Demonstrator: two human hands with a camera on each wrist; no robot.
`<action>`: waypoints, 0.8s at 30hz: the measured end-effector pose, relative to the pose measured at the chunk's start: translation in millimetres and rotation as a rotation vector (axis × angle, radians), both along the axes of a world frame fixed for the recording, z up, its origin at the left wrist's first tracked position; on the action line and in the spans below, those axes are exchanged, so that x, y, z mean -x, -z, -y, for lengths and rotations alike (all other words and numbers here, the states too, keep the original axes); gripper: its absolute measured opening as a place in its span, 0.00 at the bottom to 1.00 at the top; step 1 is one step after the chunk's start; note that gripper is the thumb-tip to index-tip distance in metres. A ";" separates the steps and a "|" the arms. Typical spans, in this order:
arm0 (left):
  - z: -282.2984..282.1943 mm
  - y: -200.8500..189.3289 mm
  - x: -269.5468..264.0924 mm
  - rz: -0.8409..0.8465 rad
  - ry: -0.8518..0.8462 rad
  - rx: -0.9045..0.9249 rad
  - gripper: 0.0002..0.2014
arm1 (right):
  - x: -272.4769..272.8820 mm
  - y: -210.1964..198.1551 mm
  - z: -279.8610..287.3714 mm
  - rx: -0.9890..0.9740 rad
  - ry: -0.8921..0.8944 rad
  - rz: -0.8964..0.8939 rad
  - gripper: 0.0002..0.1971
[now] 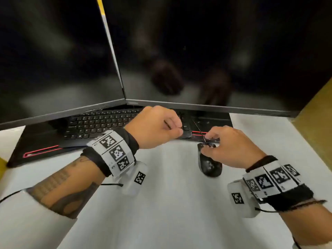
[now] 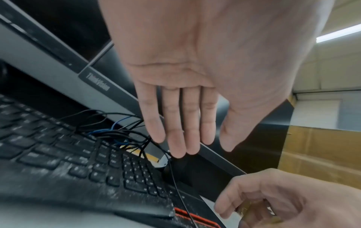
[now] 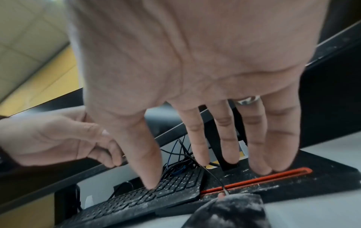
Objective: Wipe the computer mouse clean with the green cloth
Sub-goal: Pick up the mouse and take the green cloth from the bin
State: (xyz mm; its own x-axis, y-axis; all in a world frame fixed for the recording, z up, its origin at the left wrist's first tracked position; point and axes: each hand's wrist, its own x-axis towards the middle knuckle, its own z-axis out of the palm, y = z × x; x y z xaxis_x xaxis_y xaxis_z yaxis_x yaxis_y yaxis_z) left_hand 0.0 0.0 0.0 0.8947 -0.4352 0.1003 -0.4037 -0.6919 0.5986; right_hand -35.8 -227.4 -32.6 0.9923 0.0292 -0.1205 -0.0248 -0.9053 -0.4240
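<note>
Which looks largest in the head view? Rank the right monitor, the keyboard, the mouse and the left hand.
1. right monitor, by far
2. keyboard
3. left hand
4. mouse

The left hand sits above the keyboard, nearer the camera, so its rank over the mouse is unsure.

mouse [image 1: 209, 161]: black glossy plastic, pale dusty smears | keyboard [image 1: 100, 124]: black matt plastic keys, speckled with white dust | mat [image 3: 293, 181]: black, matt, dusty, orange-red trim | bench [image 1: 170, 203]: smooth matt white | monitors [image 1: 206, 51]: dark glossy screens, matt bezels | ring [image 3: 247, 100]: shiny metal | wrist bands [image 1: 125, 139]: black cloth
</note>
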 end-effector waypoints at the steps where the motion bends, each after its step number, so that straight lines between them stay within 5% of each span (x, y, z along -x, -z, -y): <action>1: 0.7 0.3 -0.2 0.027 0.006 -0.004 0.03 | -0.9 1.1 1.2 0.035 -0.012 -0.017 0.22; 7: 1.6 2.4 12.2 0.209 0.013 -0.054 0.05 | -9.1 23.1 -15.9 0.295 -0.050 -0.063 0.41; 11: -10.6 20.6 44.8 0.300 -0.013 -0.009 0.05 | -0.4 37.7 -29.4 0.371 0.015 -0.007 0.42; 19: -60.8 49.6 90.9 0.167 -0.057 0.027 0.10 | 30.9 4.3 -56.9 0.141 0.089 0.211 0.41; 24: -73.6 48.3 76.6 -0.007 -0.049 0.287 0.12 | 39.7 -2.1 -96.2 -0.129 0.010 0.481 0.36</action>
